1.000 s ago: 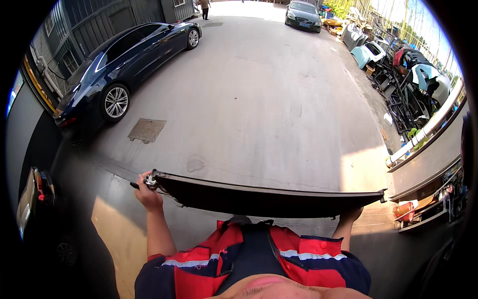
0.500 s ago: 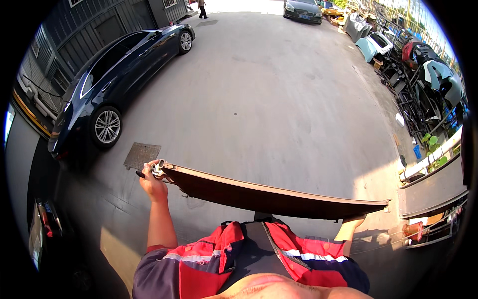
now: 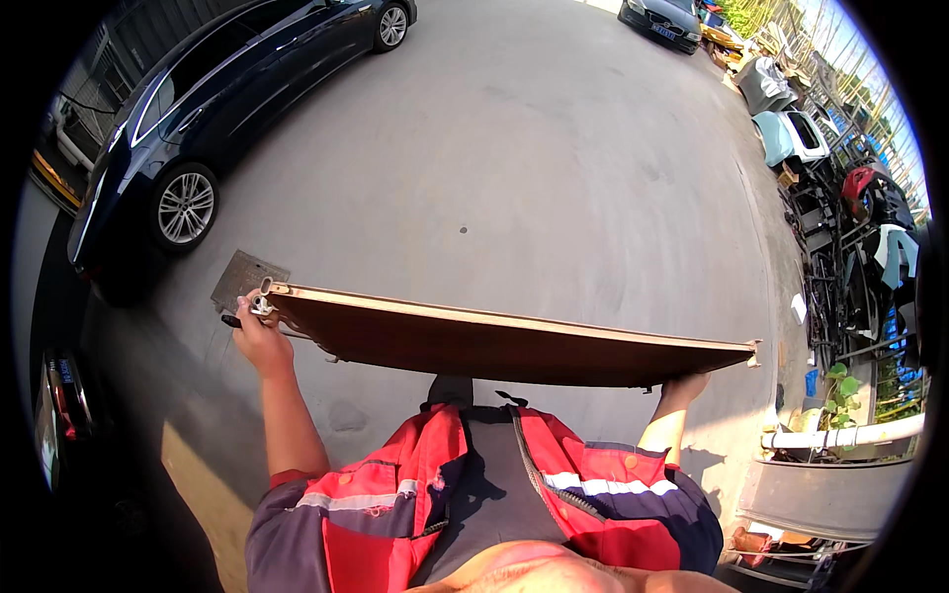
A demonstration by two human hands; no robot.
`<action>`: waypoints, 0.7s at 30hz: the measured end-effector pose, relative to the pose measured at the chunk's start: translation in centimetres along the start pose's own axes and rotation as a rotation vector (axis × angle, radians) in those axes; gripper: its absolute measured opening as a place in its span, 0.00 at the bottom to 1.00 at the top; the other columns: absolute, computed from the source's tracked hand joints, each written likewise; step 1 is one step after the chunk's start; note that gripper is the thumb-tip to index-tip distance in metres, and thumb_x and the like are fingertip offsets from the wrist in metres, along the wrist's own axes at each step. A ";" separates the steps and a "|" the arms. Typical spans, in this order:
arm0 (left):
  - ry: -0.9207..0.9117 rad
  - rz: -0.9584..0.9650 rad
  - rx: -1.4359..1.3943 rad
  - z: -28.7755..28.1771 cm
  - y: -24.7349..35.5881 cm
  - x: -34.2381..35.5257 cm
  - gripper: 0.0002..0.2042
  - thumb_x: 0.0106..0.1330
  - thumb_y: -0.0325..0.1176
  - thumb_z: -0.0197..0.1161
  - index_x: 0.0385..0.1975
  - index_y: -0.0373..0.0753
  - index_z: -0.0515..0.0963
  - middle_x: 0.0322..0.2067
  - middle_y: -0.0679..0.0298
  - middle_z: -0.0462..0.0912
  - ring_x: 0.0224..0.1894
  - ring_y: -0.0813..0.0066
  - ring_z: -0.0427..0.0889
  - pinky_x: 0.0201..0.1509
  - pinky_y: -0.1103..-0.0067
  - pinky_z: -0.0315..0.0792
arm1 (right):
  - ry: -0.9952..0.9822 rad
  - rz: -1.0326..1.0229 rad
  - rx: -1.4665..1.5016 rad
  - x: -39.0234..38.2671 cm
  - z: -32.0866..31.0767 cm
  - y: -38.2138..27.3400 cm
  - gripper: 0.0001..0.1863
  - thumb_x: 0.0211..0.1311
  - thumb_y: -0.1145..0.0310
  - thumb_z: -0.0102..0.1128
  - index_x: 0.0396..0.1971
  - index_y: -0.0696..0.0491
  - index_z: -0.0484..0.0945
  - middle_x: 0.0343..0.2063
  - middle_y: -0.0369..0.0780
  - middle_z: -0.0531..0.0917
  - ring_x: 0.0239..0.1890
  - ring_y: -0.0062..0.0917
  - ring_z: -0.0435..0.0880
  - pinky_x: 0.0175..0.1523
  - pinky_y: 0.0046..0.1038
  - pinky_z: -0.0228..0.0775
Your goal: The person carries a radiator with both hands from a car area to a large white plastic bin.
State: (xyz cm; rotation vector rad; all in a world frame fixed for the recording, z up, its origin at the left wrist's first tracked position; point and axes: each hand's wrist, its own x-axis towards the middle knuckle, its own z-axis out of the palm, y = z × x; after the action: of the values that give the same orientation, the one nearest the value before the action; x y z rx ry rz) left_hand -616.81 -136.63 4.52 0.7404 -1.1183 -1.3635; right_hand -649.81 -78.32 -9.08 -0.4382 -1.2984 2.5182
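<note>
Nearest us, lower centre: the wearer's red-and-navy jacket with pale stripes (image 3: 381,509), then a dark shoe (image 3: 450,388) just below the panel's lower edge. Both hands are well apart, one per end of a broad, thin, dark-brown rectangular panel (image 3: 494,341) held crosswise mid-frame. Left hand (image 3: 260,341) is clamped at its left end, by a small silvery metal fitting (image 3: 262,304). Right hand (image 3: 684,387) is under its lower right edge, touching; fingers hidden, so we can't tell if they wrap or just support.

Step, we'd judge: carrying the panel two-handed. The next move seems to call for raising or lowering both ends together, with a firm hold on the left; a lagging right end could twist it.

Edges: the panel's pale long edge faces up-frame, slanting down to the right; its left corner overlaps our view of a flat grey metal ground cover (image 3: 237,277). Right corner has the white pipe (image 3: 850,435) and leafy green plant (image 3: 843,390) off to lower right, apart from it. Room for moving runs up-frame over the grey concrete ground (image 3: 474,148), bounded by the shiny dark-blue sedan (image 3: 247,84) upper left and a heap of mixed car-body parts (image 3: 791,136) along the right. Farthest, upper right: a dark car (image 3: 667,22), cropped.
</note>
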 end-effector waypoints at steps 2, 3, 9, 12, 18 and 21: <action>-0.010 0.000 -0.008 4.7 -2.5 3.2 0.19 0.73 0.39 0.45 0.36 0.27 0.76 0.30 0.59 0.80 0.31 0.74 0.80 0.33 0.79 0.76 | 0.030 -0.046 -0.030 2.3 3.4 1.9 0.20 0.69 0.55 0.43 0.49 0.56 0.68 0.44 0.43 0.74 0.45 0.35 0.77 0.51 0.40 0.74; -0.004 -0.025 0.000 6.0 -3.8 5.1 0.19 0.73 0.40 0.45 0.36 0.27 0.76 0.30 0.59 0.79 0.31 0.74 0.80 0.33 0.79 0.76 | 0.051 -0.061 -0.054 2.7 4.6 2.7 0.20 0.69 0.55 0.44 0.48 0.57 0.68 0.43 0.44 0.75 0.44 0.35 0.77 0.49 0.39 0.76; -0.207 -0.012 -0.009 19.5 -9.9 13.2 0.20 0.74 0.40 0.44 0.36 0.26 0.76 0.31 0.59 0.79 0.31 0.76 0.79 0.32 0.81 0.77 | 0.221 -0.142 -0.043 7.7 10.9 3.1 0.24 0.68 0.52 0.44 0.51 0.57 0.70 0.46 0.44 0.75 0.46 0.37 0.78 0.51 0.40 0.75; -0.259 -0.040 -0.029 25.4 -11.0 16.9 0.20 0.74 0.39 0.42 0.38 0.26 0.76 0.32 0.58 0.79 0.32 0.75 0.80 0.32 0.81 0.77 | 0.242 -0.143 -0.035 10.6 13.7 4.3 0.24 0.68 0.52 0.44 0.52 0.57 0.70 0.48 0.43 0.75 0.48 0.36 0.77 0.53 0.40 0.74; -0.233 0.025 0.023 34.9 -16.8 24.3 0.20 0.74 0.39 0.42 0.37 0.25 0.76 0.32 0.58 0.79 0.32 0.74 0.80 0.34 0.79 0.77 | 0.297 -0.077 -0.003 20.4 23.5 12.5 0.23 0.67 0.53 0.47 0.50 0.56 0.71 0.48 0.43 0.75 0.48 0.34 0.75 0.54 0.40 0.72; -0.231 0.017 -0.003 39.1 -19.4 27.3 0.20 0.74 0.39 0.44 0.36 0.26 0.77 0.31 0.58 0.79 0.31 0.75 0.79 0.34 0.79 0.76 | 0.212 -0.019 0.022 25.7 30.9 16.1 0.23 0.68 0.55 0.46 0.51 0.59 0.70 0.48 0.45 0.75 0.49 0.37 0.76 0.55 0.42 0.73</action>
State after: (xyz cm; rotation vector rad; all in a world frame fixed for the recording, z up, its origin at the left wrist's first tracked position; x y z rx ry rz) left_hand -663.66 -158.06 5.06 0.5802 -1.2997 -1.4622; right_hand -686.91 -100.58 -8.87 -0.6639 -1.1877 2.3921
